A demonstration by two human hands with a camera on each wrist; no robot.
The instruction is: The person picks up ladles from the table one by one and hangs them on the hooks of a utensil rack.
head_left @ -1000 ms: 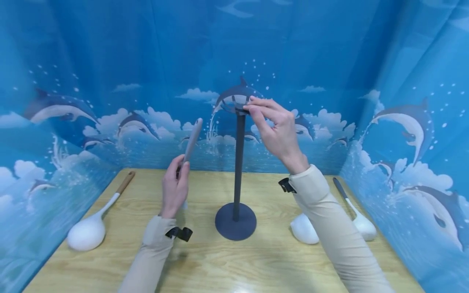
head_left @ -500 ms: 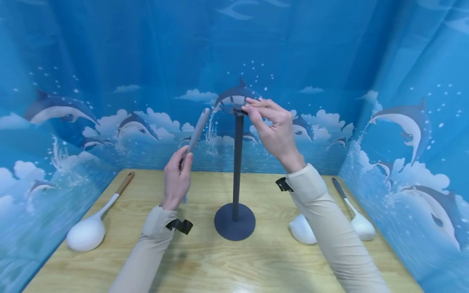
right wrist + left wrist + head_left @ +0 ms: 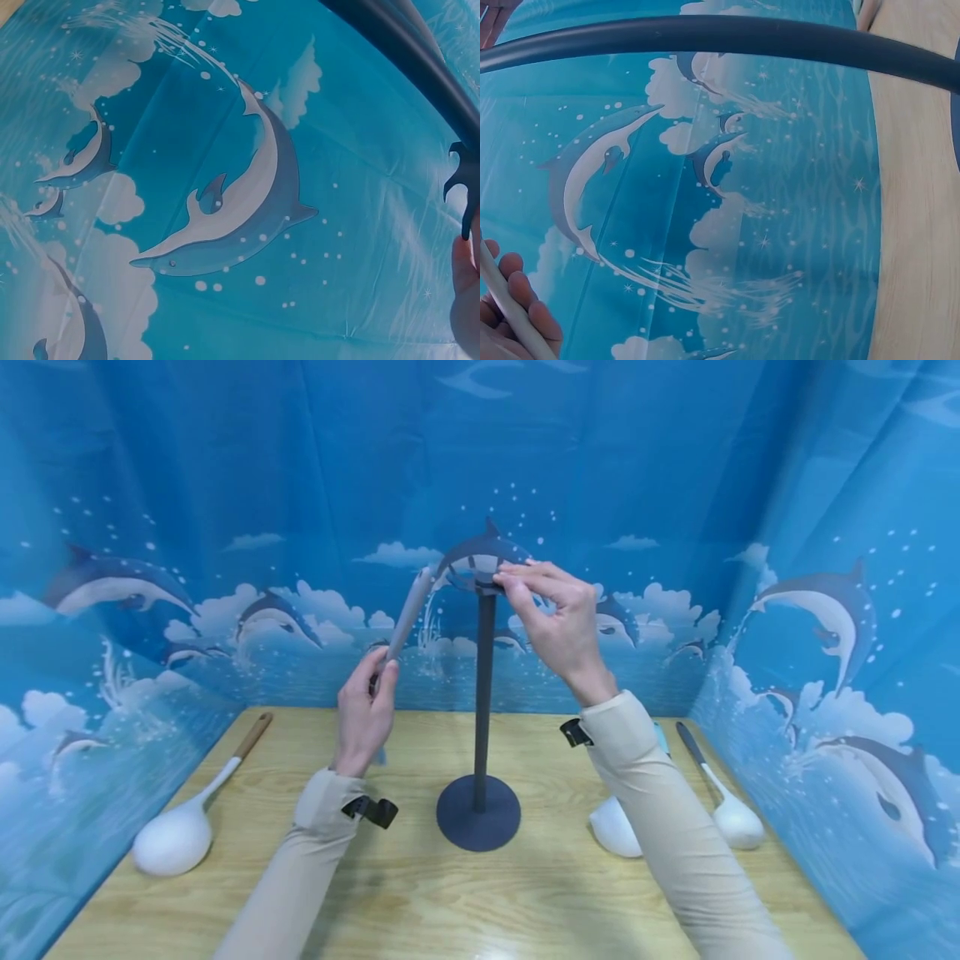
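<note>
My left hand (image 3: 363, 714) grips a utensil by its long grey handle (image 3: 407, 617), which tilts up toward the top of a dark utensil stand (image 3: 484, 702). The utensil's lower end is mostly hidden by the hand; only a small bluish bit shows below. In the left wrist view the handle (image 3: 511, 301) lies across curled fingers. At the top of the stand is a ring of hooks (image 3: 463, 578), just right of the handle's tip. My right hand (image 3: 558, 622) pinches the ring's right side. Dark hooks (image 3: 463, 184) appear beside the thumb in the right wrist view.
On the wooden table (image 3: 450, 902), a white ladle with a wooden handle (image 3: 176, 839) lies at left. Another white ladle (image 3: 738, 822) with a grey handle lies at right. A further white bowl (image 3: 617, 828) is partly under my right forearm. Dolphin-print curtains (image 3: 360, 460) surround the table.
My left hand has risen and shifted slightly right, bringing the grey handle's tip up close to the ring of hooks. The right hand stays on the ring.
</note>
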